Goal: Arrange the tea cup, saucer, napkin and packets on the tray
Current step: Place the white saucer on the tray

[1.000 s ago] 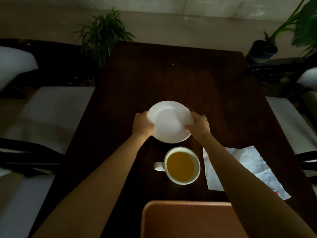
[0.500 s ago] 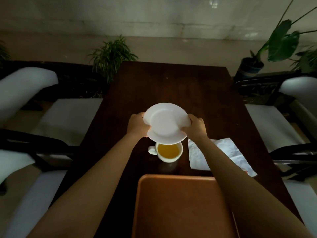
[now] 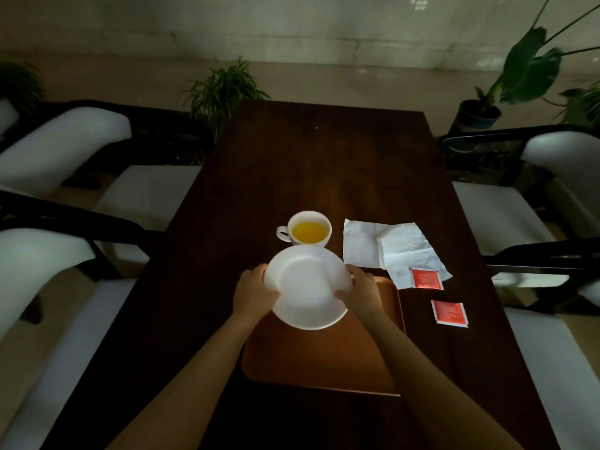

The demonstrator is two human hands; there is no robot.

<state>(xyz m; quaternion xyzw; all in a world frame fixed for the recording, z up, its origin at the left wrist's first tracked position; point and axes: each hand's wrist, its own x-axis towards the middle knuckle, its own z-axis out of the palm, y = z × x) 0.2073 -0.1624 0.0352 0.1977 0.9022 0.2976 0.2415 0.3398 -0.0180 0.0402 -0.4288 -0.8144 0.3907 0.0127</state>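
I hold a white saucer (image 3: 306,287) by its two sides, my left hand (image 3: 251,292) on its left rim and my right hand (image 3: 360,292) on its right rim. It hovers over the far end of the brown tray (image 3: 324,355). Just beyond it stands a white tea cup (image 3: 308,232) full of yellow tea, handle to the left. A white napkin (image 3: 389,248) lies unfolded to the cup's right. One red packet (image 3: 425,278) rests on the napkin's near corner, and a second red packet (image 3: 449,312) lies on the table nearer me.
Everything sits on a long dark wooden table (image 3: 324,164). White cushioned chairs (image 3: 58,151) line both sides. Potted plants (image 3: 224,92) stand on the floor beyond the far end.
Both hands have carried the saucer toward me, from beyond the cup to above the tray's far end. The cup is now uncovered, and the two red packets have come into view.
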